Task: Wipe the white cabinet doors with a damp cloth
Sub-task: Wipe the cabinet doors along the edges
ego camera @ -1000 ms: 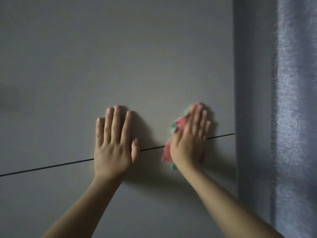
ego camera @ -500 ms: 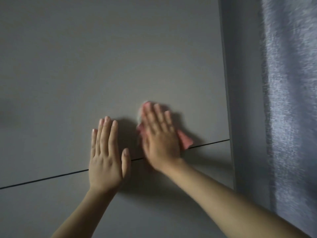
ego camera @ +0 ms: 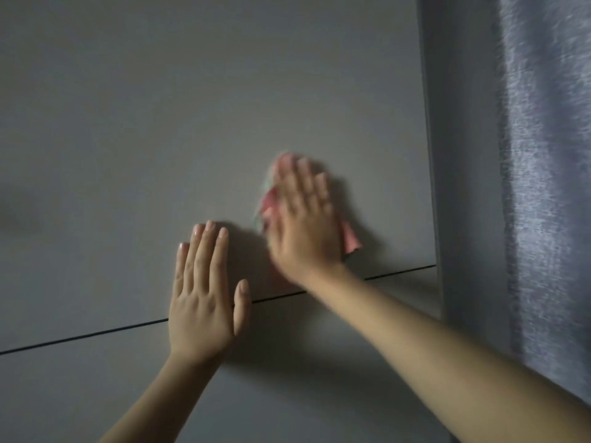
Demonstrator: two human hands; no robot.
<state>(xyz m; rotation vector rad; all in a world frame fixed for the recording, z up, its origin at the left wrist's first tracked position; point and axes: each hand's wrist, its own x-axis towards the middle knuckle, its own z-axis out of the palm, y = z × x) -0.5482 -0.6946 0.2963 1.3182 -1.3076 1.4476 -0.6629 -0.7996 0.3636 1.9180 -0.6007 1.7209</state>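
Observation:
The upper white cabinet door [ego camera: 208, 107] fills most of the view in dim light. A thin dark gap [ego camera: 80, 335] separates it from the lower door [ego camera: 112, 388]. My right hand [ego camera: 303, 219] presses a pink cloth with a green edge [ego camera: 350, 239] flat against the upper door, fingers straight and blurred by motion. The cloth shows at the fingertips, left of the hand and below its right side. My left hand [ego camera: 204, 298] rests flat on the doors across the gap, fingers straight and together.
The cabinet's right edge [ego camera: 430, 155] runs down beside a narrow grey side panel [ego camera: 463, 155]. A bluish textured curtain [ego camera: 550, 155] hangs at the far right.
My right hand with the cloth swept left from near the cabinet's right edge, then up the upper door above the gap. My left hand stayed flat in place.

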